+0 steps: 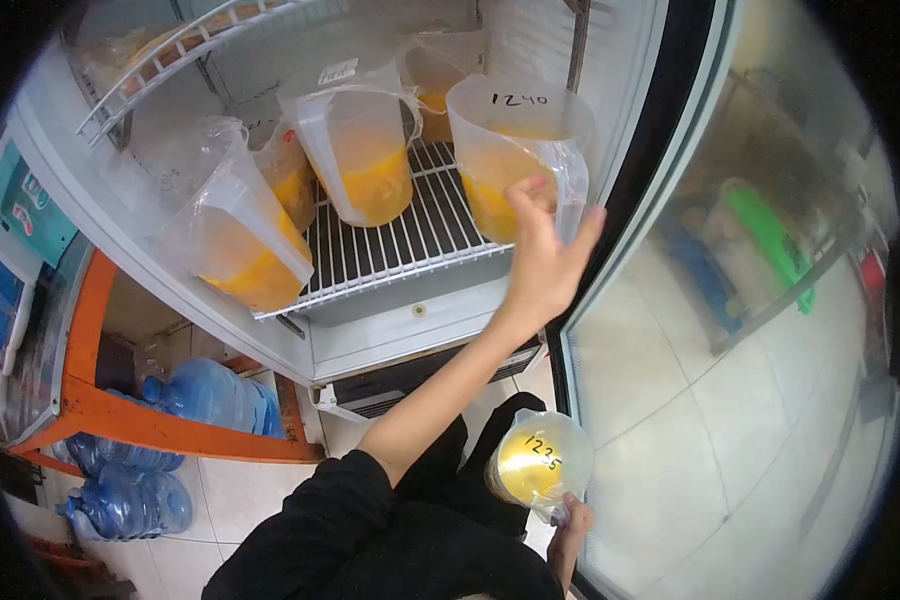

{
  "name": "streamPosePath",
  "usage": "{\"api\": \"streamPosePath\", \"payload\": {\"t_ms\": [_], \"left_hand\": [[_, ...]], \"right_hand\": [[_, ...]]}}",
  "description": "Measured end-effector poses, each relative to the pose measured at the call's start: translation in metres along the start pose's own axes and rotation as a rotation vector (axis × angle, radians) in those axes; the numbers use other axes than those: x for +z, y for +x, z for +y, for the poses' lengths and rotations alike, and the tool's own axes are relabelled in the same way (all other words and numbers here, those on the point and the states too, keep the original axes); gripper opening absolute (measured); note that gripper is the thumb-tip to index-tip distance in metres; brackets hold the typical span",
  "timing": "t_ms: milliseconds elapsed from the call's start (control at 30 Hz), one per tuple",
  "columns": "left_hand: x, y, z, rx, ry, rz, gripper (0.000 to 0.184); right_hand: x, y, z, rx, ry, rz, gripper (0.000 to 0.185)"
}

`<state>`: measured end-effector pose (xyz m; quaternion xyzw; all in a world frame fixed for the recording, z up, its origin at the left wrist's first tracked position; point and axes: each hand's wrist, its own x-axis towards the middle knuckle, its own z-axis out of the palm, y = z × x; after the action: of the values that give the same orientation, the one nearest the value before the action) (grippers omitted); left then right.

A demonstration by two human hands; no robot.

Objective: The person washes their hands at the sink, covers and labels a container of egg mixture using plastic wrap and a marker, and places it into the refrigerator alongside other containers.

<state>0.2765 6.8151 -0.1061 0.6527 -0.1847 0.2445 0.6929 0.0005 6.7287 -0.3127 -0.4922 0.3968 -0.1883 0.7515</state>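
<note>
My left hand reaches up to the large clear pitcher marked 1240, which stands at the right of the fridge's wire shelf with orange contents. Its thumb and fingers are spread on either side of the pitcher's handle; whether they touch it is unclear. Low down, beside the open door, my right hand grips the handle of another pitcher, marked 1235, with yellow contents. Farther left on the shelf are more pitchers with orange contents, one in the middle and one tilted in view, with plastic wrap on them.
The open glass fridge door spans the right side. An orange metal frame stands at lower left, with several blue water bottles in and below it. Above is a curved white wire rack. Pale floor tiles lie below.
</note>
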Motion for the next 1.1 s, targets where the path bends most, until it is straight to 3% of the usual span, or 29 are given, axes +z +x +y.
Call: {"api": "streamPosePath", "payload": {"t_ms": [133, 200, 267, 333, 400, 467, 533, 600, 733, 800, 867, 933, 1000, 1100], "left_hand": [[0.013, 0.001, 0.001, -0.075, -0.105, 0.073, 0.057], [0.001, 0.009, -0.007, -0.030, -0.096, 0.280, 0.052], [-0.018, 0.021, -0.016, 0.124, -0.055, 0.379, 0.043], [-0.042, 0.031, -0.026, 0.328, 0.131, 0.401, 0.033], [-0.064, 0.024, 0.006, 0.247, -0.166, 0.323, 0.024], [-0.098, 0.026, 0.012, 0.093, -0.158, 0.367, 0.047], [-0.110, 0.014, 0.053, -0.071, -0.028, 0.279, 0.058], [-0.127, 0.005, 0.056, 0.238, -0.163, 0.290, 0.012], [-0.172, -0.030, 0.074, 0.145, -0.158, 0.179, 0.021], [-0.202, -0.045, 0.074, 0.092, -0.361, -0.134, 0.028], [-0.196, -0.065, 0.066, 0.083, -0.324, 0.333, 0.033], [-0.245, -0.085, 0.032, 0.066, -0.126, 0.099, 0.051], [-0.250, -0.095, 0.038, -0.013, -0.179, 0.028, 0.040], [-0.225, -0.106, 0.051, -0.299, -0.101, -0.029, 0.021]], "right_hand": [[0.005, -0.014, -0.008, -0.045, 0.039, -0.140, 0.023], [0.002, -0.013, -0.001, -0.082, 0.056, -0.103, 0.024], [-0.004, -0.016, -0.001, -0.066, 0.030, -0.112, 0.019], [0.002, -0.010, 0.013, -0.127, 0.003, 0.111, 0.013], [0.023, -0.017, -0.013, -0.055, 0.057, 0.026, 0.012], [0.037, -0.015, -0.014, -0.043, 0.063, 0.007, 0.012], [0.054, -0.011, -0.010, -0.042, 0.159, 0.031, 0.015], [0.078, -0.009, -0.004, -0.077, 0.200, 0.036, 0.014], [0.114, 0.001, 0.029, -0.045, 0.229, -0.013, 0.016], [0.133, 0.009, 0.053, -0.032, 0.333, 0.068, 0.023], [0.132, 0.029, 0.088, 0.025, 0.189, 0.096, 0.020], [0.130, 0.045, 0.118, 0.055, 0.118, 0.119, 0.019], [0.129, 0.065, 0.148, 0.087, 0.044, 0.131, 0.019], [0.121, 0.085, 0.185, 0.131, -0.029, 0.133, 0.019]]}}
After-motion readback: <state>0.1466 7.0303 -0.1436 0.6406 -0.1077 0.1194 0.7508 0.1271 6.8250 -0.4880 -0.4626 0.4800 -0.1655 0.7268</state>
